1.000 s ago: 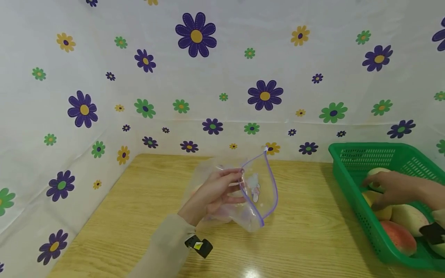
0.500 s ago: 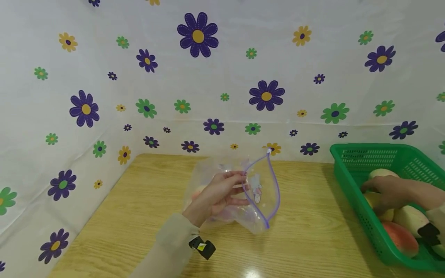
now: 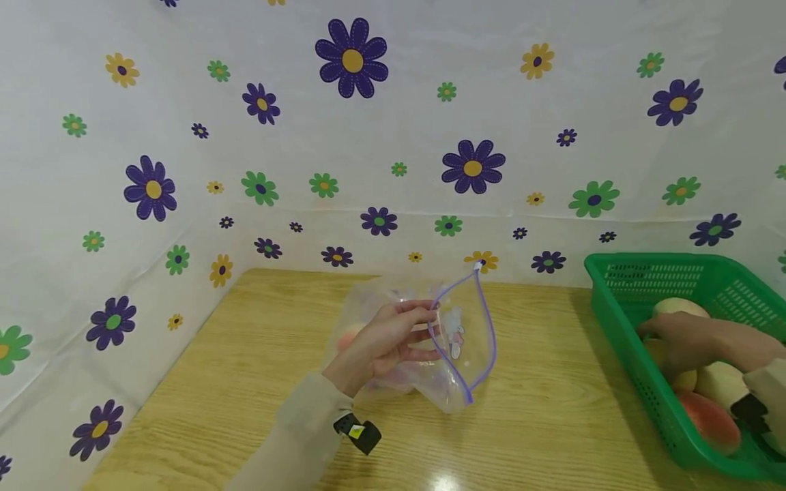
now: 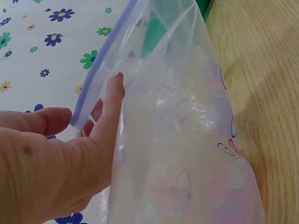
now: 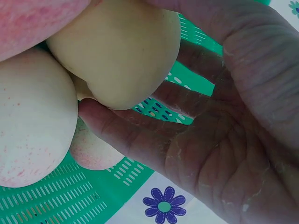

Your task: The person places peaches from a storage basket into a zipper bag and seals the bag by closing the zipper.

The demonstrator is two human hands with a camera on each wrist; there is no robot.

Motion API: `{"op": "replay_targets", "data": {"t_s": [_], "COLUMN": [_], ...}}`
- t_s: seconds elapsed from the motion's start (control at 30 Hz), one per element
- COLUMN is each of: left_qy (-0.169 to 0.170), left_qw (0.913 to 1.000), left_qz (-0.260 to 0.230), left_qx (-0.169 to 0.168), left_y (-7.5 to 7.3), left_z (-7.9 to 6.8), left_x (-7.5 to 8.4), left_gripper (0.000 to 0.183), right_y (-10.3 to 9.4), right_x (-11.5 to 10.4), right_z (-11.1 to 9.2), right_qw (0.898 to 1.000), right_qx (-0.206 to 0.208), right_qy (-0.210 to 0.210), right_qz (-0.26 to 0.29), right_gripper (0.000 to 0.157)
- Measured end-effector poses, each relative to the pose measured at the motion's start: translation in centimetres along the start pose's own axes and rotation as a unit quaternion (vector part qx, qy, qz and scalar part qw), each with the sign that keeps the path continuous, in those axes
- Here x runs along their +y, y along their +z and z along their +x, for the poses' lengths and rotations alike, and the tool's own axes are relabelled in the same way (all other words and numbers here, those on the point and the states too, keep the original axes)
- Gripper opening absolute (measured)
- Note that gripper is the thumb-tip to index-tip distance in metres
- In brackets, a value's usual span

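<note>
In the head view my left hand (image 3: 387, 341) pinches the purple zip edge (image 4: 96, 70) of a clear zip bag (image 3: 479, 341), thumb outside and fingers inside the mouth. The bag lies on its side, mouth held apart toward the right, with a cartoon print. A pinkish peach (image 3: 346, 339) shows through its plastic, partly behind my wrist. At the right, my right hand (image 3: 700, 337) reaches into a green basket (image 3: 651, 276). Its thumb and fingers curl round a pale yellow peach (image 5: 126, 51), fingertips beneath the fruit in the right wrist view.
Other peaches fill the basket: a red one (image 3: 709, 423) in front, a pale one (image 3: 718, 385) beside it and another (image 3: 678, 307) at the back. A flowered cloth (image 3: 393, 123) stands behind the wooden table (image 3: 534, 409).
My right hand has lowered slightly and closed round the yellow peach in the basket. My left hand keeps its grip on the bag, shifted a little right in the view.
</note>
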State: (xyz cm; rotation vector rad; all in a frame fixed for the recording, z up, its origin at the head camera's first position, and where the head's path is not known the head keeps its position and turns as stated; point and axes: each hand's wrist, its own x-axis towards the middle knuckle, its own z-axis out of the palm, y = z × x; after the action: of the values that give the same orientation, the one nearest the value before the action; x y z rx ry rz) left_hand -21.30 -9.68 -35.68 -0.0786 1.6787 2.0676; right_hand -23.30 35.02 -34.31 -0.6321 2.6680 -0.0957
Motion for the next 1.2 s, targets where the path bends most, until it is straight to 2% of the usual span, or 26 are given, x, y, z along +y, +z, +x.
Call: {"op": "replay_targets", "data": {"t_s": [0.3, 0.77, 0.9, 1.2], "left_qy": [-0.007, -0.011, -0.01, 0.003], "left_qw": [0.9999, 0.9998, 0.9998, 0.9998], "left_qz": [0.005, 0.008, 0.006, -0.008], "left_qx": [-0.011, -0.013, -0.015, -0.018], "left_y": [-0.2, -0.5, -0.6, -0.6], "left_z": [-0.1, -0.2, -0.2, -0.2], "left_x": [0.0, 0.1, 0.1, 0.0], "left_gripper": [0.04, 0.041, 0.043, 0.036], "right_y": [0.3, 0.6, 0.6, 0.6], "right_x": [0.1, 0.4, 0.5, 0.8], "right_z": [-0.1, -0.9, -1.0, -1.8], "right_qw": [1.0, 0.997, 0.997, 0.991], "right_qx": [0.019, 0.074, 0.08, 0.132], "right_qy": [0.005, -0.003, 0.011, 0.034], "right_qz": [0.01, -0.014, -0.006, -0.016], "right_gripper": [0.056, 0.049, 0.051, 0.061]}}
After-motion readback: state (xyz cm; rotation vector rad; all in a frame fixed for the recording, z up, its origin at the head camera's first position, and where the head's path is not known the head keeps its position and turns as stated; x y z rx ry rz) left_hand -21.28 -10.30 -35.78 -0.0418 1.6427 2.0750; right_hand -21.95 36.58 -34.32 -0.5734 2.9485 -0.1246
